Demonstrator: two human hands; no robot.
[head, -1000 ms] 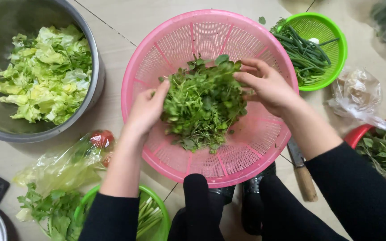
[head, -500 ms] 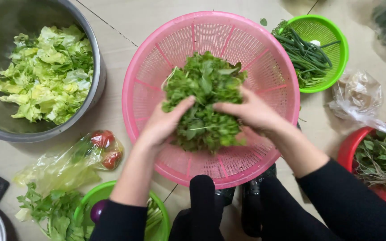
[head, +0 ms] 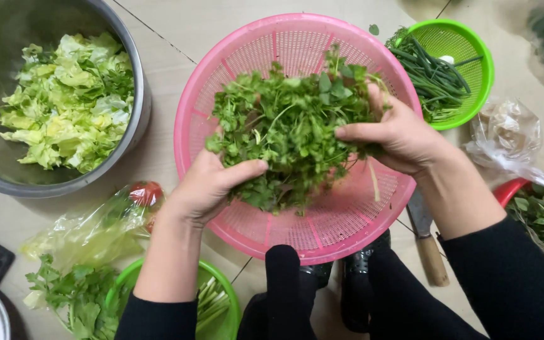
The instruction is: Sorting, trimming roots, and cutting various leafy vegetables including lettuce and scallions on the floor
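Note:
A big bunch of green leafy herbs (head: 291, 126) is lifted above a round pink plastic colander (head: 297, 233) on the tiled floor. My left hand (head: 212, 186) cups the bunch from the lower left, thumb pressed into the leaves. My right hand (head: 401, 135) grips it from the right side, fingers wrapped around the stems. Both arms wear black sleeves.
A large steel basin (head: 130, 135) of cut lettuce sits at the left. A small green colander (head: 476, 60) with green stalks stands at the upper right. Plastic bags (head: 505, 135), a knife (head: 426, 242), a red basket (head: 511, 189) of greens and another green colander (head: 221, 296) lie nearby.
Both hands closed in on the herbs from the sides and raised the bunch up out of the pink colander.

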